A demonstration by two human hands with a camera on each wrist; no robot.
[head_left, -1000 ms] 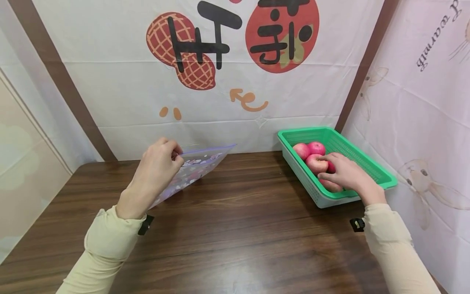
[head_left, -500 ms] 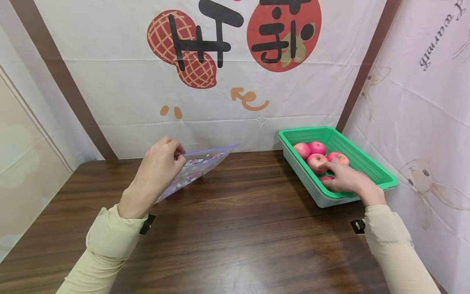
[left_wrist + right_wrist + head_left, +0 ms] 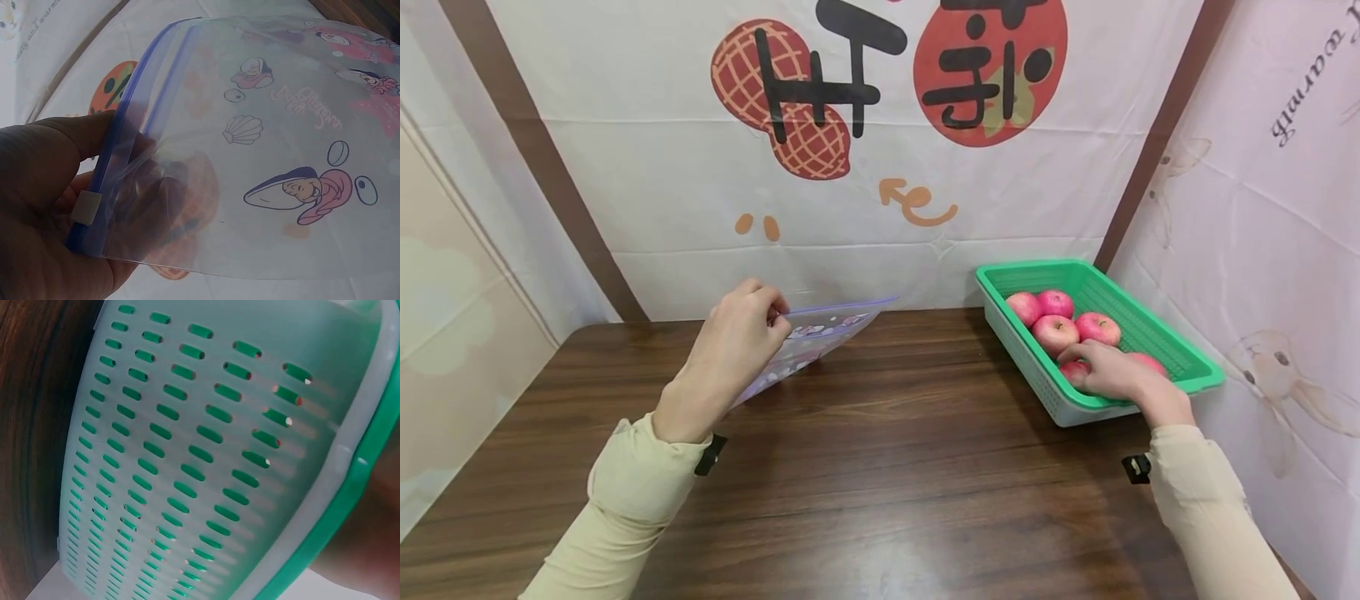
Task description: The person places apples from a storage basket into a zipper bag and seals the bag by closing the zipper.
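Observation:
My left hand (image 3: 741,346) pinches the opening edge of a clear zip bag (image 3: 820,333) with a purple seal, held above the table at the left. In the left wrist view the bag (image 3: 294,137) shows printed cartoon shells and a white slider (image 3: 86,207) by the hand. Over at the right, my right hand (image 3: 1112,371) reaches into the near end of a green and white basket (image 3: 1180,358). Its fingers curl round a red apple (image 3: 1074,374), which the hand partly covers. Several other apples (image 3: 1056,334) lie beside it. The right wrist view mostly shows the basket's slotted outer wall (image 3: 187,450).
The basket stands on a brown wooden table (image 3: 880,467), near its back right corner. A printed white cloth (image 3: 865,217) hangs behind the table, and another cloth (image 3: 1300,317) hangs along the right side, close to the basket.
My right hand has moved off the middle apples towards the basket's near end, and its fingers have closed round an apple there. My left hand still holds the bag in much the same place.

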